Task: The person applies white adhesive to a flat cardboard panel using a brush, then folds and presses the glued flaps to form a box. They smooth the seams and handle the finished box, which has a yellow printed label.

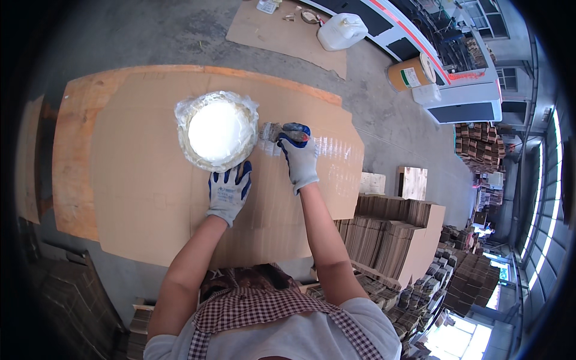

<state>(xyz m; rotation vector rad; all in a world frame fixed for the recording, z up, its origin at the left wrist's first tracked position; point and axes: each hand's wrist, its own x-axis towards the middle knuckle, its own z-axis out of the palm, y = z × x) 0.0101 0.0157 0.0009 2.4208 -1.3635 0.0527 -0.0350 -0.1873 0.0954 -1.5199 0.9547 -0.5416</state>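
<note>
A large sheet of brown cardboard (144, 198) lies flat before me. On it stands a round container of white paste (217, 133), its rim (185, 141) wrapped in crusted clear plastic. My left hand (229, 191), in a grey and blue work glove, has its fingers spread at the container's near edge. They appear to touch the rim. To the right of the container, my right hand (298, 153), gloved alike, grips a brush (271, 132). The brush's bristles rest on the cardboard and point left. Wet, shiny streaks (336, 149) mark the sheet to the right of that hand.
A wooden board (75, 156) shows under the sheet. Stacked cardboard (390, 234) stands close by on the right. Beyond the far edge are a white jerrycan (342, 31) on floor cardboard, a brown drum (411, 74) and a long white machine (465, 113).
</note>
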